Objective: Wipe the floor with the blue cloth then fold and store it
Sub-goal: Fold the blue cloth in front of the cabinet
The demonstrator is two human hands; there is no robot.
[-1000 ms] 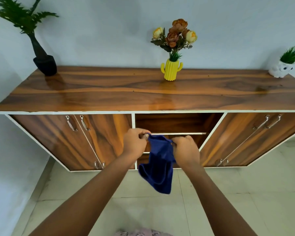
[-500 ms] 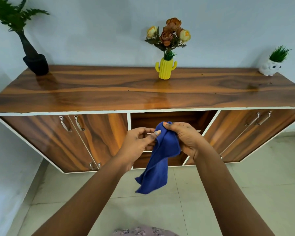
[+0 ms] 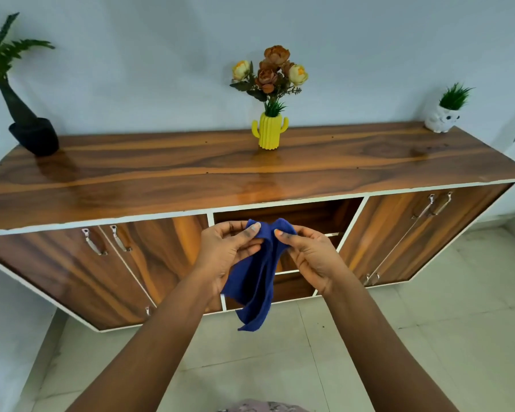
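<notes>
The blue cloth (image 3: 254, 286) hangs in the air in front of the sideboard's open middle shelf (image 3: 289, 212), bunched at its top and drooping to a point above the pale tiled floor (image 3: 428, 337). My left hand (image 3: 225, 251) pinches the cloth's upper left part between thumb and fingers. My right hand (image 3: 311, 255) pinches the upper right part close beside it. Both hands are at the same height, nearly touching.
A long glossy wooden sideboard (image 3: 191, 179) with closed doors left and right stands against the wall. On it are a black vase with a green plant (image 3: 33, 135), a yellow cactus vase of flowers (image 3: 269, 130) and a small white planter (image 3: 442, 118).
The hands rose from the lower shelf level to the upper opening and came together at the top of the cloth. The cloth now hangs longer and narrower. The view shifted slightly.
</notes>
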